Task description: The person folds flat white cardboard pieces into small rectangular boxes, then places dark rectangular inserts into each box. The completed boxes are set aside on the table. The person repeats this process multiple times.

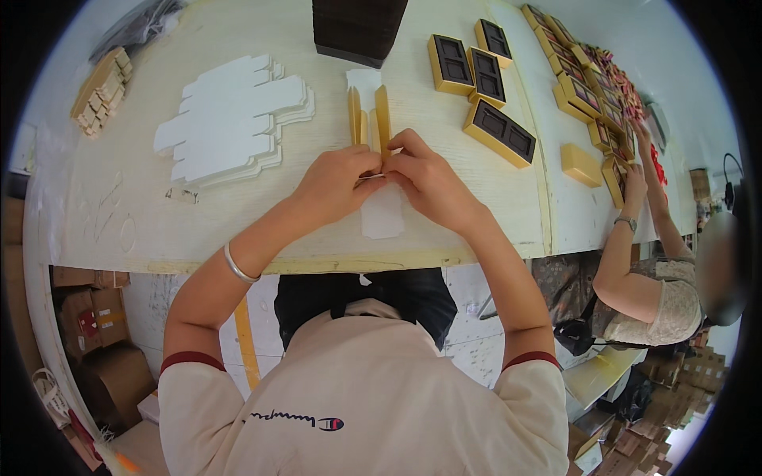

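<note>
In front of me a flat-cut carton (381, 119), white inside and gold outside, lies partly folded with its two long gold sides standing up. My left hand (343, 178) pinches its near left corner. At the near right corner, my right hand (425, 176) closes its fingers on the same carton. A white end flap (382, 218) lies flat toward me, below both hands. The fingertips nearly meet and partly hide the fold between them. Left of the hands rests a stack of white unfolded carton blanks (234, 119).
A dark block-like stack (359, 30) stands at the far middle. Several gold boxes with black inserts (500, 131) sit to the right. A pile of small gold-edged card pieces (101, 91) is at far left. A co-worker's hand (633, 184) touches filled boxes (578, 95) on the adjoining table.
</note>
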A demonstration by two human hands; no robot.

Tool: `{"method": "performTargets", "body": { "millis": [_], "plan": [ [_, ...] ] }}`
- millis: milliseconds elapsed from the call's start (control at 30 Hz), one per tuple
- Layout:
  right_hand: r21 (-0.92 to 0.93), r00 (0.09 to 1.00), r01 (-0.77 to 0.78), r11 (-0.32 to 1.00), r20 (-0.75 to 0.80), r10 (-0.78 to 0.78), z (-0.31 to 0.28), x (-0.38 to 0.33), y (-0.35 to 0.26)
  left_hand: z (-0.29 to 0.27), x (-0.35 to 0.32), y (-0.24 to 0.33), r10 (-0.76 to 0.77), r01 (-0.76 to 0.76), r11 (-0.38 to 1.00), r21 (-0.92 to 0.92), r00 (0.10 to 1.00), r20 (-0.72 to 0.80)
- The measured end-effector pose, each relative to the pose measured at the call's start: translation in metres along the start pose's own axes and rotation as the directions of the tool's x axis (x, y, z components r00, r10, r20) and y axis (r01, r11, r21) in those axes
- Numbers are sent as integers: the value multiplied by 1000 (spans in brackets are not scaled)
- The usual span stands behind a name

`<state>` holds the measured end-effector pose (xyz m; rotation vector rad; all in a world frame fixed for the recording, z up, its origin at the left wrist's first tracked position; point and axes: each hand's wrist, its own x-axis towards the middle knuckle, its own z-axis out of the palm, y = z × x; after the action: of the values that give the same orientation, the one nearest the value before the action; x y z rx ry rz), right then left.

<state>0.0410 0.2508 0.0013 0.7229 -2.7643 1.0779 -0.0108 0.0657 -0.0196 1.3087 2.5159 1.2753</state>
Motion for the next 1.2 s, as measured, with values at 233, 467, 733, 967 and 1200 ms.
{"method": "performTargets", "body": {
  "millis": [233,467,733,967,1200],
  "plan": [
    [-158,995,103,982,22,-101,-8,-37,-30,-19,1,-4,-187,202,974,-100,971,149],
    [-287,977,209,935,18,-213,54,-97,-56,-13,-31,23,-123,172,971,-165,955,269],
    [-477,955,225,850,-66,-290,32,-81,-38,-3,-41,40,-115,140,986,-90,964,239],
    [-116,964,174,978,-181,-193,25,-79,-26,-8,-38,37,-126,272,867,-418,930,345],
    [240,982,-21,970,-178,65,31,-67,-24,-21,-35,52,-243,432,844,-316,835,493]
  ]
}}
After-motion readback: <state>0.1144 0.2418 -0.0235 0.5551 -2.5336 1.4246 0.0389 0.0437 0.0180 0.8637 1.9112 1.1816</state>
